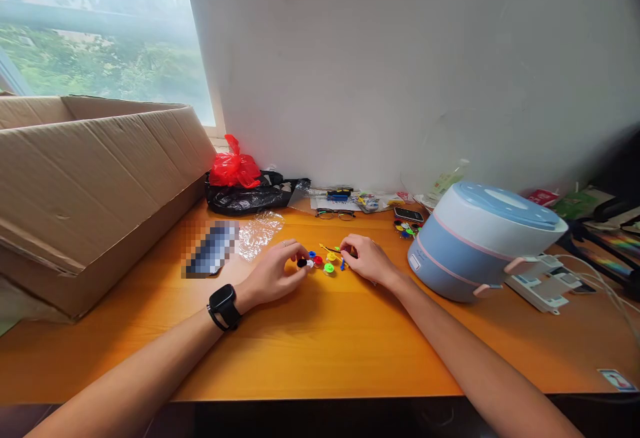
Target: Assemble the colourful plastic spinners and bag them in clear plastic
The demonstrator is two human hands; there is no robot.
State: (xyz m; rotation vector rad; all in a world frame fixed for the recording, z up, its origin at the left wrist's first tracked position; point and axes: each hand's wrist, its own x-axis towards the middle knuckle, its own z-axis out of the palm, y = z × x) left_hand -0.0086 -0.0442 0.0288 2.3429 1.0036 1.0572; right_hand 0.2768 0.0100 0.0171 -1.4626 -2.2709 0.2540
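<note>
Small colourful plastic pieces lie together on the wooden table between my two hands. My left hand [280, 270] is closed, with thumb and fingers around a small black round piece [302, 263]; a white piece [310, 264] sits right beside it. A red piece [318, 261], a yellow piece [331, 257] and a bright green piece [329, 269] are grouped in the middle. My right hand [367, 259] has its fingertips pressed together by a thin dark stick and above a blue piece [343, 265]. What those fingertips hold is too small to make out.
A large cardboard box [110, 191] stands at left, near a pixelated phone-like object [213, 248] and clear plastic wrap [260, 233]. Behind are red and black bags [235, 165] and glasses [335, 214]. A blue-and-white lunch box [480, 241] stands right, near more coloured pieces [406, 229].
</note>
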